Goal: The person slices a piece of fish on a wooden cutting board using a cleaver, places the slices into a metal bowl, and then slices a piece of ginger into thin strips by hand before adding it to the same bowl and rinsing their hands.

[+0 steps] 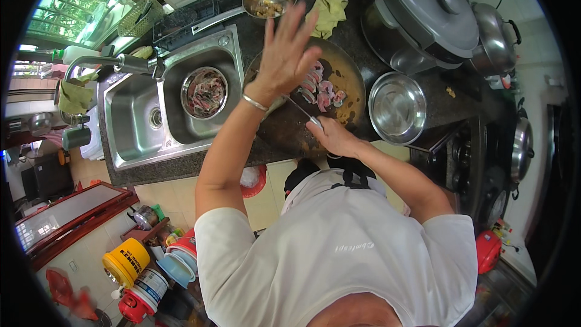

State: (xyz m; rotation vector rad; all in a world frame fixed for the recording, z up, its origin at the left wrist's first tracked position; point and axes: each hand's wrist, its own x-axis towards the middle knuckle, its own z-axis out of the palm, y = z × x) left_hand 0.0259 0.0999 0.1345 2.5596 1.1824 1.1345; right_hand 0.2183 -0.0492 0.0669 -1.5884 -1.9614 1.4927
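Observation:
My left hand (288, 50), with a bangle at the wrist, is raised over a round wooden chopping board (355, 72). Its fingers are spread and it holds nothing. My right hand (336, 137) grips the handle of a knife (300, 110) low over the near part of the board. The blade points away to the left, and its far end is partly hidden behind my left wrist. Cut pieces of raw meat (323, 93) lie on the board beyond the knife, partly covered by my left hand. To the right sits a shallow steel basin (397, 108).
A double steel sink (131, 113) on the left holds a bowl of raw scraps (204, 92). Behind the board are a steel pan with food bits (269, 0) and a green cloth (327, 11). A large lidded cooker (429, 9) stands back right, a stove (463, 150) nearer.

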